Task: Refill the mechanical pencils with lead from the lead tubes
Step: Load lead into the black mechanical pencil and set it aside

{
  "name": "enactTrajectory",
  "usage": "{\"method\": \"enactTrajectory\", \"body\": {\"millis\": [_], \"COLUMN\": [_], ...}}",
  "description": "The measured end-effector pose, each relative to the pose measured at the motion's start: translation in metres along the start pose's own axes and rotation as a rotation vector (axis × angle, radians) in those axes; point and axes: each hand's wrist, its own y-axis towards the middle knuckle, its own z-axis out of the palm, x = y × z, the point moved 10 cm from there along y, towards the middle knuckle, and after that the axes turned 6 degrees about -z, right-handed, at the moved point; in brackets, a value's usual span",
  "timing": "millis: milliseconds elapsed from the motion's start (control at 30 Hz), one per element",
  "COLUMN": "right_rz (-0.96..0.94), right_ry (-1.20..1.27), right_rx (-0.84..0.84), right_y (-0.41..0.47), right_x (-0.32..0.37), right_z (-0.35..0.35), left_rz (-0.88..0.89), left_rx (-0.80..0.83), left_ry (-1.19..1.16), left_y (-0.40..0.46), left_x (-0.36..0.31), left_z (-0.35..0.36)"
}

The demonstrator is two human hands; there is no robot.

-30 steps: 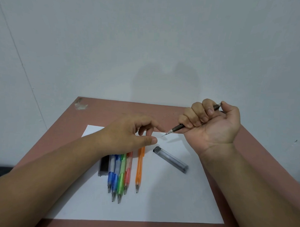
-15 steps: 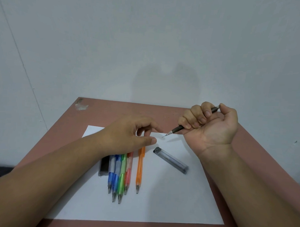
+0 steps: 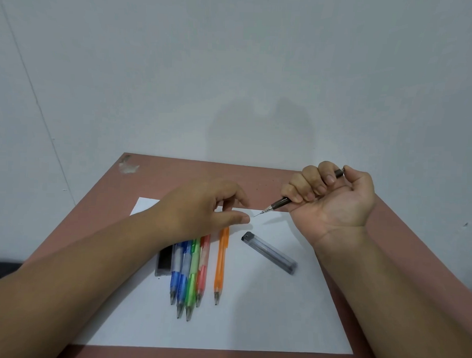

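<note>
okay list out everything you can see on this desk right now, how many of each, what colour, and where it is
Table: one, reddish-brown, against the pale wall.
Paper sheet: one, white, flat on the table.
Pencils in a row: five; two blue, one green, one pink, one orange; on the sheet, tips toward the person, the orange one slightly apart on the right.
Clear lead tube: one, grey-tinted, lying diagonally on the sheet at right.
Dark lead tube: one, black and clear, left of the blue pencils.
Dark pencil: one, held above the sheet, tip pointing left.
Left hand: beside that tip, fingers loosely curled; whether it pinches anything is unclear.
Right hand: grips the dark pencil.
</note>
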Motion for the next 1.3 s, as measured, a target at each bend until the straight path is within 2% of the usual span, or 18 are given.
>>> {"method": "enactTrajectory", "body": {"millis": [1300], "right_rz": [0.062], "right_ry": [0.115], "right_rx": [0.001], "right_y": [-0.008], "right_x": [-0.013], "right_z": [0.011], "left_rz": [0.165], "left_rx": [-0.225], "left_ry": [-0.04], "left_y": [-0.005], "left_x": [-0.024], "left_z": [-0.023]}}
